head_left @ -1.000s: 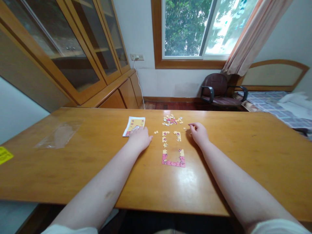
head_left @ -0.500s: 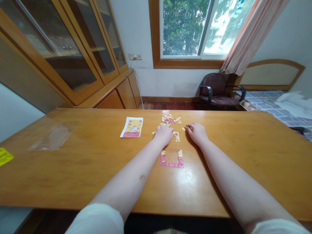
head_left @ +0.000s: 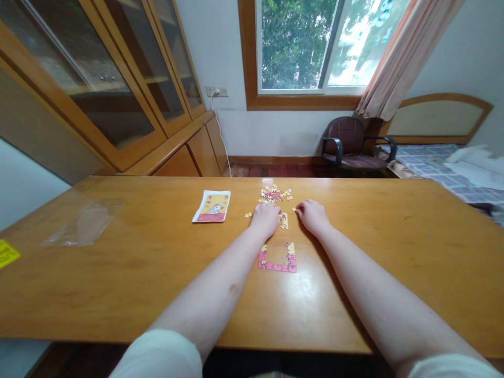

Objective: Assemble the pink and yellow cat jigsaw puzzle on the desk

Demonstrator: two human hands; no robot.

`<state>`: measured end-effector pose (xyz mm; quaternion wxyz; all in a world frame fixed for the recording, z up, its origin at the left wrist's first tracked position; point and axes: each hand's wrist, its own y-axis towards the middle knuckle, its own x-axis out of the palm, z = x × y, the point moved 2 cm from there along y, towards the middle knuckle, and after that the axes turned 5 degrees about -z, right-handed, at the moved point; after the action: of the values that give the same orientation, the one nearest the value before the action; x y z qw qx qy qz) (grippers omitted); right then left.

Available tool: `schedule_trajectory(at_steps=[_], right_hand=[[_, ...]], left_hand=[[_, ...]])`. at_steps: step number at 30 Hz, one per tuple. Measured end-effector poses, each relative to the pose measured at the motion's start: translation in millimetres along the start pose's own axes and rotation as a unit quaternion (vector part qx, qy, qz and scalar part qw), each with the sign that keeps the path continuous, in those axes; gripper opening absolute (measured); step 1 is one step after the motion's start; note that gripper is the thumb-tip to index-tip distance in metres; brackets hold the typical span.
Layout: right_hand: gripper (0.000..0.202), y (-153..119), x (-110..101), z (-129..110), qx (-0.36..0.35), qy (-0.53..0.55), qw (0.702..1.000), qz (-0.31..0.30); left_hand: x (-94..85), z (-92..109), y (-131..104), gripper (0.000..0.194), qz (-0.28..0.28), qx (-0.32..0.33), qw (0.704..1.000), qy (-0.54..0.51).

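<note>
My right hand has its thumb and fingers pinched on the edge of a small yellow puzzle piece at the tabletop. To its left, my left hand lies palm down with curled fingers against a short strip of joined yellow puzzle pieces. Whatever is under those fingers is hidden. Nearer to me, a U-shaped puzzle border, pink with yellow upper ends, lies flat. A heap of loose puzzle pieces sits just beyond my hands, and a few loose yellow pieces lie left of my left hand.
A picture card with a white animal on yellow and pink lies left of the pieces. Farther left are a clear plastic bag and a yellow label. The wooden table has its far edge beyond the heap.
My right hand has moved a little left, and its fingers have closed on the yellow piece, which has shifted slightly left. My left hand stays nearly in place by the joined strip.
</note>
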<state>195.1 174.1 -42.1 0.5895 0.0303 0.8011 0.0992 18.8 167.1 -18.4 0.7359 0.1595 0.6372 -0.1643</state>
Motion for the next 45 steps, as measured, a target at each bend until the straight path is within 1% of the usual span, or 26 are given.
schedule_trajectory(at_steps=[3, 9, 11, 13, 15, 18, 20, 22, 26, 29, 32, 34, 36, 39, 41, 45], right_hand=[[0.013, 0, 1, 0, 0.007, -0.001, 1.0, -0.002], [0.008, -2, -4, 0, -0.015, 0.03, 0.999, 0.001], [0.01, -4, -7, -2, -0.04, 0.058, 0.997, 0.008], [0.011, -6, -10, -6, -0.078, 0.094, 0.992, 0.01], [0.011, -9, -12, -11, -0.103, 0.132, 0.986, -0.002], [0.013, -13, -12, -18, -0.106, 0.178, 0.978, -0.033], [0.014, -14, -11, -21, -0.111, 0.189, 0.974, -0.055], [0.013, -15, -10, -21, -0.115, 0.188, 0.973, -0.07], [0.013, -14, -9, -19, -0.122, 0.177, 0.974, -0.072], [0.013, -14, -10, -18, -0.133, 0.173, 0.973, -0.07], [0.013, -14, -11, -17, -0.136, 0.174, 0.973, -0.072], [0.014, -14, -11, -17, -0.136, 0.179, 0.972, -0.072], [0.014, -15, -12, -17, -0.133, 0.187, 0.971, -0.067], [0.013, -14, -12, -17, -0.126, 0.189, 0.973, -0.053], [0.013, -13, -11, -18, -0.129, 0.179, 0.974, -0.046], [0.011, -10, -9, -24, -0.153, 0.171, 0.972, -0.043]], left_hand=[[-0.8, 0, 0, 0.018, -0.007, -0.01, 1.0, -0.012], [-1.7, 0, 0, 0.019, -0.025, -0.033, 0.999, -0.034], [-2.0, 0, 1, 0.022, -0.032, -0.037, 0.998, -0.04], [-2.2, 0, 1, 0.024, -0.034, -0.04, 0.998, -0.045], [-2.1, 1, 1, 0.024, -0.035, -0.044, 0.997, -0.044], [-2.1, 3, 0, 0.025, -0.04, -0.05, 0.997, -0.04], [-3.7, 2, -2, 0.024, -0.038, -0.052, 0.997, -0.039], [-7.7, 0, -5, 0.023, -0.031, -0.05, 0.998, -0.036], [-19.2, -8, -14, 0.02, -0.012, -0.021, 0.999, -0.024], [-22.2, -11, -20, 0.016, -0.037, 0.005, 0.999, -0.021], [-19.9, -12, -24, 0.012, -0.049, 0.019, 0.998, -0.022], [-18.3, -13, -26, 0.011, -0.037, 0.031, 0.998, -0.031], [-18.3, -17, -29, 0.013, -0.011, 0.039, 0.998, -0.052], [-20.0, -26, -31, 0.016, 0.019, 0.031, 0.997, -0.074], [-20.6, -29, -31, 0.018, 0.037, 0.048, 0.995, -0.08], [-18.4, -26, -27, 0.023, 0.076, 0.075, 0.988, -0.112]])
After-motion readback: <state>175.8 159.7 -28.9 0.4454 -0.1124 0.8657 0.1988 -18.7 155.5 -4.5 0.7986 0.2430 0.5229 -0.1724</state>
